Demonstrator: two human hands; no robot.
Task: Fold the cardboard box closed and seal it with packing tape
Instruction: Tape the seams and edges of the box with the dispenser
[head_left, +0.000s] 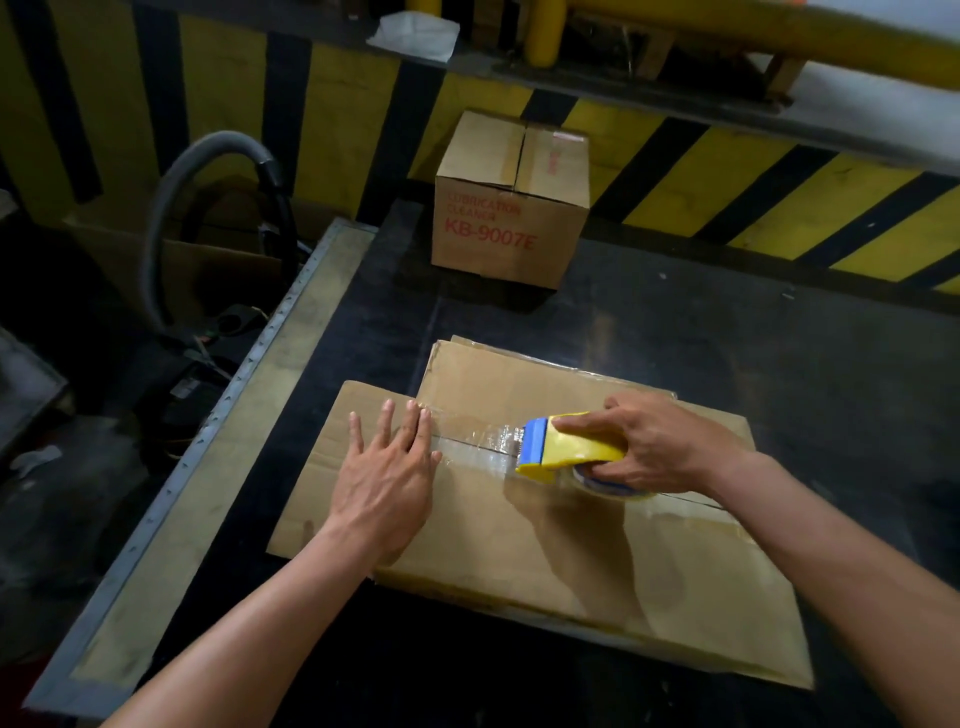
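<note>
A brown cardboard box (519, 545) lies on the dark table with its top flaps folded shut and side flaps spread flat. My left hand (387, 470) presses flat on its left part, fingers spread, fingertips on a strip of clear tape (470, 441) that runs along the centre seam. My right hand (660, 447) grips a yellow and blue tape dispenser (561, 447) resting on the box top, its blue edge at the end of the laid tape. The tape roll peeks out under the hand.
A sealed cardboard box (511, 202) printed with red letters stands at the far side of the table (779, 338). A grey hose (208, 171) and dark clutter sit off the table's left edge. A yellow and black striped wall runs behind.
</note>
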